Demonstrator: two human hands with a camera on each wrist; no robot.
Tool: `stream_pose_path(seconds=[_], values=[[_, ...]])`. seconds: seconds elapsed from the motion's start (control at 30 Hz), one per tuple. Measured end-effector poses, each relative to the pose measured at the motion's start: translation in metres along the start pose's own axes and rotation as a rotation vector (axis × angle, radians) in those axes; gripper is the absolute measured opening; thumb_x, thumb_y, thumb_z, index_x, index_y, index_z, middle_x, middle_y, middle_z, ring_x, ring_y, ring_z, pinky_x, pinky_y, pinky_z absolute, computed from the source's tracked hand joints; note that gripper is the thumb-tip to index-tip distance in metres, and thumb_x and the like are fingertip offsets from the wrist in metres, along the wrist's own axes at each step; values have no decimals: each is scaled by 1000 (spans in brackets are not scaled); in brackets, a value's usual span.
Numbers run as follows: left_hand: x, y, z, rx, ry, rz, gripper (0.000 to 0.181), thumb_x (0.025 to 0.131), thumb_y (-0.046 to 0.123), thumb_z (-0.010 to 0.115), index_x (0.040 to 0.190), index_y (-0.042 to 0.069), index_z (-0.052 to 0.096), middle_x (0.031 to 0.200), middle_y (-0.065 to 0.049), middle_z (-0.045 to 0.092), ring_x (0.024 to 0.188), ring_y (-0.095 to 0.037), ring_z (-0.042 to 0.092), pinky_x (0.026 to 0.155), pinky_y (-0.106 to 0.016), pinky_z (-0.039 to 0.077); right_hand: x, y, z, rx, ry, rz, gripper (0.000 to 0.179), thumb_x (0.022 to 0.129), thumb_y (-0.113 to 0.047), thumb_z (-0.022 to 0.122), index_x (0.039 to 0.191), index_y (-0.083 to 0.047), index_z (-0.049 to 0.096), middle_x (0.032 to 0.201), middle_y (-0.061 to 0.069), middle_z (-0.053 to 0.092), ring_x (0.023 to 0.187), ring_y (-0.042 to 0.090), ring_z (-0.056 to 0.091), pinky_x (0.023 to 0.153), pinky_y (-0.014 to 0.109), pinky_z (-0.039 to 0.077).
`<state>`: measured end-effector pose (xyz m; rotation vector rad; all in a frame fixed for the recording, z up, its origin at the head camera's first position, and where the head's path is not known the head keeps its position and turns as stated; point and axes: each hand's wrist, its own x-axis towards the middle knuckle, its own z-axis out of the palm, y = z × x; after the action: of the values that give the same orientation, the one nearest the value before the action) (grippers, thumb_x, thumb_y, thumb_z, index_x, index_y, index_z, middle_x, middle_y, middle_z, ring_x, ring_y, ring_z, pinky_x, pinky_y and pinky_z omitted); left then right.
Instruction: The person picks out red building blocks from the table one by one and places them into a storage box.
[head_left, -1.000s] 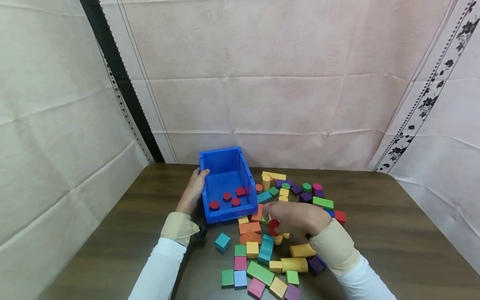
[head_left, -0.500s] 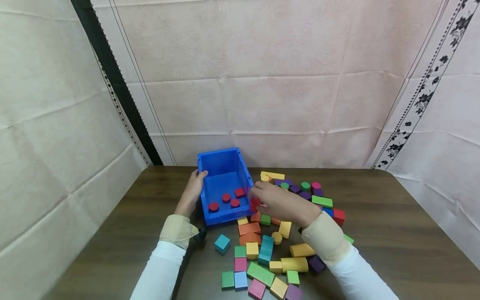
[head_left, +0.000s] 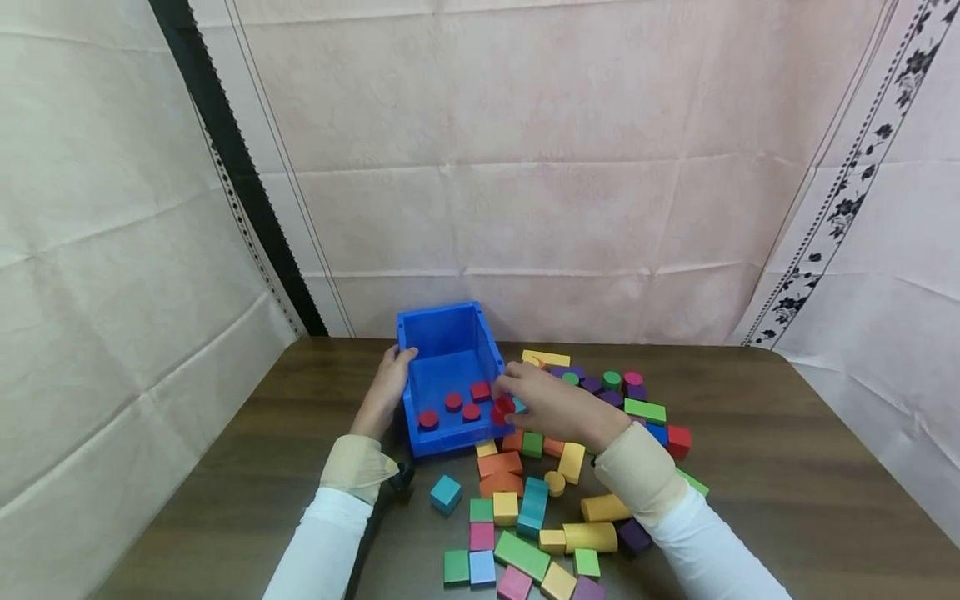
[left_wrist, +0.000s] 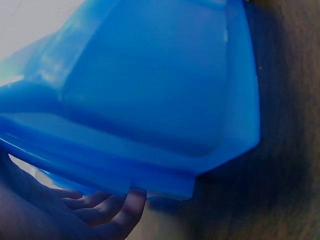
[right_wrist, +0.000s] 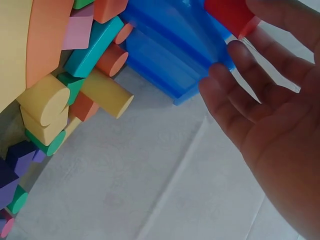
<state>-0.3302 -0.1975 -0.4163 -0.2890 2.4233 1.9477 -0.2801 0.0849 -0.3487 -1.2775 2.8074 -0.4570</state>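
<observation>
My left hand grips the left rim of a blue plastic bin, its thumb over the edge. In the left wrist view the fingers lie against the bin's outside. Several red blocks lie on the bin's floor, some of them round. At the right rim, my right hand pinches a red block between thumb and finger, over the bin's near right corner. The block looks round-sided, but the fingers partly cover it.
Many coloured wooden blocks spread over the dark wooden table, right of and in front of the bin. A lone teal cube lies apart before it. A red block sits at the right edge. Pale cloth hangs behind.
My right hand has carried the red block left from the scattered blocks to the bin's right rim. The left hand keeps its grip on the bin, which stays nearly in place.
</observation>
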Motion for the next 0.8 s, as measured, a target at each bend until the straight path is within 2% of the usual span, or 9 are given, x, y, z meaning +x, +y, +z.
stream_pose_path(seconds=[0.2, 0.33, 0.5, 0.8], values=[[1, 1, 3, 5, 1, 25, 79, 111, 51, 34, 170, 9, 3, 173, -25, 15, 156, -51, 20, 122, -73, 20, -1, 2, 4, -44, 53, -31, 29, 95, -12, 80, 123, -9, 72, 119, 7, 63, 111, 21, 60, 89, 30, 60], [4, 2, 3, -5, 3, 55, 77, 111, 46, 35, 168, 3, 6, 172, -27, 18, 156, -50, 24, 124, -70, 21, -1, 2, 5, -52, 73, -44, 29, 95, -12, 80, 123, -8, 71, 125, 9, 62, 114, 22, 60, 93, 32, 60], [4, 4, 1, -11, 19, 58, 76, 110, 43, 37, 168, 2, 10, 171, -28, 20, 155, -50, 26, 124, -68, 22, 2, 1, 5, -40, 53, -54, 31, 97, -13, 78, 126, -8, 69, 135, 11, 59, 118, 22, 62, 95, 31, 59], [3, 3, -1, -2, 18, 43, 75, 110, 43, 36, 168, 3, 9, 171, -28, 18, 155, -51, 24, 124, -70, 20, 18, -2, 6, -8, 26, -17, 31, 99, -19, 76, 126, -7, 69, 136, 9, 58, 114, 19, 65, 90, 27, 61]])
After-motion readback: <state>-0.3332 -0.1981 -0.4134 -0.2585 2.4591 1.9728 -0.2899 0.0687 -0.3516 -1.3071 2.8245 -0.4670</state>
